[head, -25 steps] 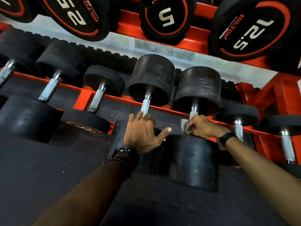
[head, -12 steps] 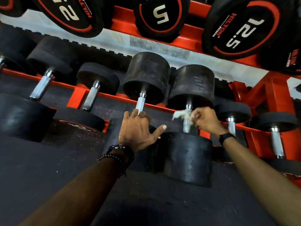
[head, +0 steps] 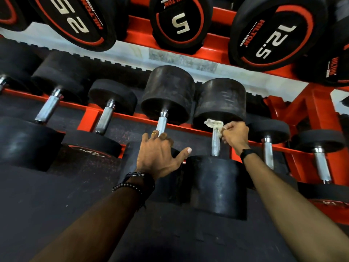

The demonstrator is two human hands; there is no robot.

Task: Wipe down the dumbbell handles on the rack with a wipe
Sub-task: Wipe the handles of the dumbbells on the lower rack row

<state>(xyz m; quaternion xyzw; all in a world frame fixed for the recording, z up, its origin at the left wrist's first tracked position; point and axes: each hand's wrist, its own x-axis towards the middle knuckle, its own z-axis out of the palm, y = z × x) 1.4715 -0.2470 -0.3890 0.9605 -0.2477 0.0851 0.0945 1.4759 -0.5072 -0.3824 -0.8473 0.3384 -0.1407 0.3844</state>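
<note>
- Overhead, an orange-red dumbbell rack (head: 213, 44) is seen, its upper tier loaded with rubber dumbbells laid so that their end faces can be read from the front.
- Printed on those faces are "5" (head: 179, 23) at the middle and "12.5" with "HILTON" and a smaller word, seemingly "FITNESS", (head: 273, 38) toward the right end; toward the left end large digits are cut off by the frame edge and cannot be read in full.
- Along the lower tier, plain black dumbbells are set side by side across the rails, handles running front to back, so that each handle is left exposed for wiping.
- At the middle of that tier the large dumbbell being cleaned (head: 219, 182) is found, its chrome handle (head: 215, 144) bridging the two rails.
- Beside it, the left hand (head: 156, 156) is laid over the neighbouring dumbbell, fingers spread and thumb stretched out, apparently as a brace; nothing is gripped.
- Near the far end of the handle, the right hand (head: 236, 137) is held with curled fingers pinching the wipe.
- Against the top of the handle the crumpled white wipe (head: 214, 125) is pressed, so a stroke along the chrome is judged to be in progress.
</note>
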